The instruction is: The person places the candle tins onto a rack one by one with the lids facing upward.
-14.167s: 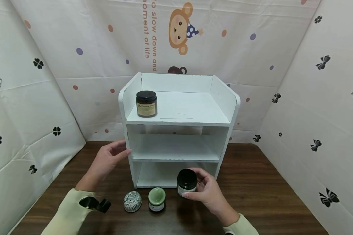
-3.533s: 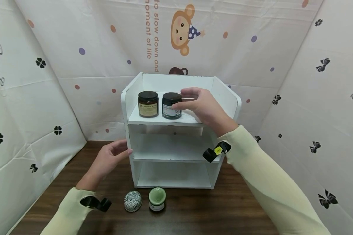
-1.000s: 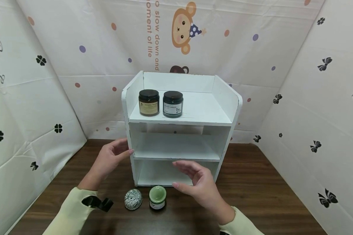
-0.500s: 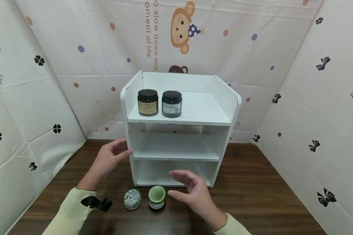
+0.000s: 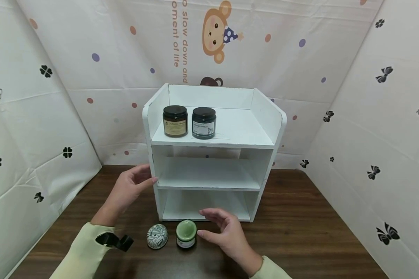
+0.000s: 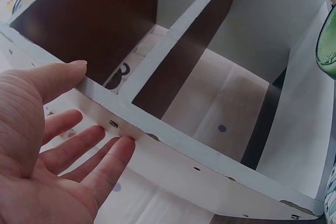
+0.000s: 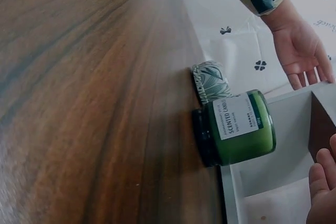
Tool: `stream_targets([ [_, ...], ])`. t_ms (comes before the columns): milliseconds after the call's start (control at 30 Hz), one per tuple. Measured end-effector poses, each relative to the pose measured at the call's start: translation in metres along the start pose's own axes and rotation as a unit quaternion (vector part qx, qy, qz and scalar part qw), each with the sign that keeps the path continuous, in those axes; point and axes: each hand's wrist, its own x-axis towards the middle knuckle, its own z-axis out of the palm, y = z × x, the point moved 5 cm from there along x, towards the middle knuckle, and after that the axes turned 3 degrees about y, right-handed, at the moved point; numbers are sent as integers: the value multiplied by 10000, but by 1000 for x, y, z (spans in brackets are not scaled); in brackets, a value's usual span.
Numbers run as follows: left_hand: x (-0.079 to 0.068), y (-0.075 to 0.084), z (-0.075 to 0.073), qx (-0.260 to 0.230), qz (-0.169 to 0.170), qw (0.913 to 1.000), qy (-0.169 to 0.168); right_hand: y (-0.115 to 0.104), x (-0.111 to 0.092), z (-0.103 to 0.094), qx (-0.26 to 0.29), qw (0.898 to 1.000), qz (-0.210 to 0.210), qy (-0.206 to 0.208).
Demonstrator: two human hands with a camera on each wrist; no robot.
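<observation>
Both hands [image 5: 129, 188] [image 5: 227, 232] show; green jar's [image 7: 241, 135] fine print [image 7: 224, 119] blurs.

The head view is evenly bright, the wrist views dimmer.

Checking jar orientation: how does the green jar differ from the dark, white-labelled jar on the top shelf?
Pose: the green jar is upside down, its dark lid at the bottom; the dark jar is upright, its black lid on top.
Place: the green jar stands on the table, the dark jar on the top shelf.
Colour: the green jar is bright green, the dark jar far darker.
Both have white labels.
</observation>
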Motion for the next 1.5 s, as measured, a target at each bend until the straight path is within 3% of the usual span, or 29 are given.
stream_targets([
  [367, -1, 0, 0, 7, -8, 10000, 36, 16, 0, 5, -162, 9986, 510, 37],
  [800, -2, 0, 0, 29, -89, 10000, 24, 33, -2, 19, 55, 9919, 1216, -351],
  [1500, 0, 0, -1, 62, -45, 10000, -18, 48, 2, 40, -267, 9871, 1483, -542],
])
